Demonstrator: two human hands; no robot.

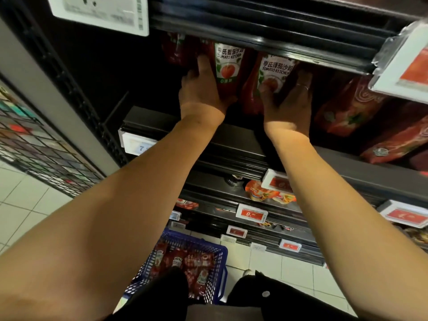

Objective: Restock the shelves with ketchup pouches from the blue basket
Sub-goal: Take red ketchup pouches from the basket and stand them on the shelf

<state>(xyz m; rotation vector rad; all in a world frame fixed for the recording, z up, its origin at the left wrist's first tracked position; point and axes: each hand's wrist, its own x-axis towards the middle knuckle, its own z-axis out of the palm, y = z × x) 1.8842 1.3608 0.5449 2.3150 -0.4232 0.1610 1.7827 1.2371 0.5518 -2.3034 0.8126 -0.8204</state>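
Shelf (pixel 190 133): you are working near its left end, reaching in under the shelf above; other red pouches (pixel 347 112) lean further to the right, and a slip on your side could topple into them.
Blue basket (pixel 208 247): it sits on the floor below you, just in front of the lowest shelves, with a good many ketchup pouches (pixel 178 260) lying loose inside, so the restock is far from finished by my reckoning.
Left pouch (pixel 228 68): your left hand (pixel 200 89) holds it upright from its left side, thumb and fingers curled around its edge.
Right pouch (pixel 269 77): your right hand (pixel 291 100) grips it from its right side, fingers wrapped behind, and it tilts left toward its neighbour.
Risk: these soft pouches likely slump; let go before the bases sit flat and either may tip over the shelf's front edge.
Risk: the overhead shelf lip sits close, so pushing upward could snag the tops.
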